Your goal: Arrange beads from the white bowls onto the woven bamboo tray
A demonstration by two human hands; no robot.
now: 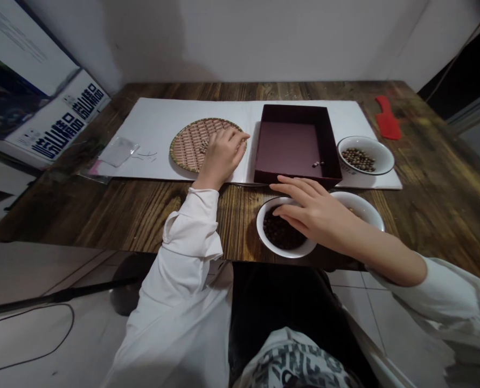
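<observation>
My left hand [222, 153] rests over the right part of a round woven bamboo tray [187, 145], its fingers bent together and pointing right. Whatever they may hold is hidden. A few small pale beads [203, 146] lie on the weave beside that hand. My right hand [306, 207] hovers above a white bowl [290, 253] of dark round beads [282, 231], with its fingers apart and nothing visible between them. Just beyond its fingertips stands an open dark maroon box [288, 143], with a few small beads [317, 164] inside near the front right.
Behind my right wrist is a second white bowl [369, 207], partly covered. A third bowl [385, 156] holds brownish beads at the right. A red scraper-like tool [387, 121] lies farther back. Clear plastic bag [118, 151] on the white board [151, 116]; printed carton [57, 124] at left.
</observation>
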